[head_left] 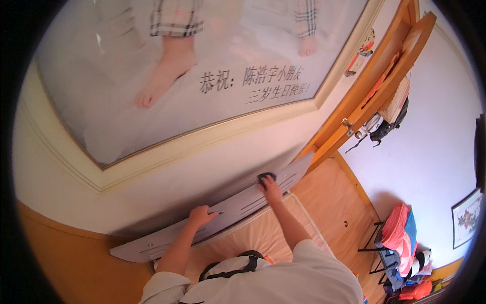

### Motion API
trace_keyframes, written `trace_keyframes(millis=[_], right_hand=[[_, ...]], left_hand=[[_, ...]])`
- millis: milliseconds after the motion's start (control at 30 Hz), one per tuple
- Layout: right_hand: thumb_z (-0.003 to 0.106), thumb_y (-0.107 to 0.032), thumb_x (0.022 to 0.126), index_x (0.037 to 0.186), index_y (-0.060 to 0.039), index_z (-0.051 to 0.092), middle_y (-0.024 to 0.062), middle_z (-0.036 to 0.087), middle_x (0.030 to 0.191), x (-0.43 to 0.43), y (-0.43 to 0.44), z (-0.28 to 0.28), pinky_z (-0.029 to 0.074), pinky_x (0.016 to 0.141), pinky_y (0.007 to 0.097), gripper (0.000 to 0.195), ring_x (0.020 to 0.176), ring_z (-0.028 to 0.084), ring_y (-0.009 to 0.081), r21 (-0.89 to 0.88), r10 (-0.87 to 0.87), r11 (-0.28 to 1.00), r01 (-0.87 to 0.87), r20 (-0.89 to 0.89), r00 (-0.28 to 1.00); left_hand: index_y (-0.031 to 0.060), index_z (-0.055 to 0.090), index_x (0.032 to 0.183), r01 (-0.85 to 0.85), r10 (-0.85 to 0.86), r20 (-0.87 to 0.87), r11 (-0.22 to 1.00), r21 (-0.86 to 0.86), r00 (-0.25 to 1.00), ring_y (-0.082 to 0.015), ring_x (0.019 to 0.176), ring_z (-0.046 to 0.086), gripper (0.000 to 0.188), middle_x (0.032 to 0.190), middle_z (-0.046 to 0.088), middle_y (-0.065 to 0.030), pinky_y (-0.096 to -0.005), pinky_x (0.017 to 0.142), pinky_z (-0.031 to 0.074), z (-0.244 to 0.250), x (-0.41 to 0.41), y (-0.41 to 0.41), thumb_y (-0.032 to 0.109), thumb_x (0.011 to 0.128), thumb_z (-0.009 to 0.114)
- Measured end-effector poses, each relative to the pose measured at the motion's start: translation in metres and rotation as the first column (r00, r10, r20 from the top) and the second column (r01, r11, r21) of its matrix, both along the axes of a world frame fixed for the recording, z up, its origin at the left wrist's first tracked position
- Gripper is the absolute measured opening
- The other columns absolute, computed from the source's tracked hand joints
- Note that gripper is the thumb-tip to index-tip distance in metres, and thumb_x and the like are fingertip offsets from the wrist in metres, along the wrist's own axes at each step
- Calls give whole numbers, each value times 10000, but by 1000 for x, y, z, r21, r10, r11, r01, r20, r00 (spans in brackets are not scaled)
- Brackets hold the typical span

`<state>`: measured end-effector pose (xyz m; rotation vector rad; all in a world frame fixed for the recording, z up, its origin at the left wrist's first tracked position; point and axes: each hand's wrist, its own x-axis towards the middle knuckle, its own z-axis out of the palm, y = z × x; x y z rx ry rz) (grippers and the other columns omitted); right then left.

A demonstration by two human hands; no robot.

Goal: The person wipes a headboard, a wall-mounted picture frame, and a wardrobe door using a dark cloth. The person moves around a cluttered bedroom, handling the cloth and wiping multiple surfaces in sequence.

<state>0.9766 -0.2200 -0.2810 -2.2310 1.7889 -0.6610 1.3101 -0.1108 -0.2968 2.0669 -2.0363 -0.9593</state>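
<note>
A long pale headboard [224, 215] with dark grooved lines and round metal fittings stands along the wall before me. My left hand [201, 216] grips its upper edge, with the thumb lying on the front face and the fingers partly hidden behind. Farther right along the same edge, my right hand [271, 189] holds a small black object [266, 176] against the top of the board. It may be a cloth or a brush; its shape is too blurred to tell. A pink quilted mattress [300, 212] lies between me and the headboard.
Above hangs a large framed photo print [212, 129] bearing writing. To the right stand an open wooden door [374, 97] and a wooden floor [334, 197]. Bags [387, 129] hang past the door. A folding chair [370, 249] carries pink clothing [396, 228].
</note>
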Motion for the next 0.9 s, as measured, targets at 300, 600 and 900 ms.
trace_keyframes(millis=[300,600,900], right_hand=[[415,-514,913,1174,-50,568,148,642,1064,-64,-55,62,543,698,420,554,861,640,268,322,-361,869,-375,932,-37],[542,-303,906,1154,-49,547,112,628,1018,-33,-12,238,539,669,333,355,837,628,219,122,-131,980,159,990,47],[583,-326,887,1242,-83,541,204,463,1194,36,-45,287,477,832,428,433,1002,564,386,-493,-179,801,340,344,922]], left_hand=[[45,627,999,-9,10,13,997,-71,1000,-359,919,612,501,950,651,-177,-462,777,487,-7,34,27,487,766,669],[65,624,929,-4,10,75,997,-77,997,-349,893,618,470,941,654,-162,-466,751,490,-9,32,26,499,755,673],[76,626,940,-24,33,109,996,-85,993,-333,913,611,483,937,654,-144,-460,747,485,-8,24,23,517,750,672]])
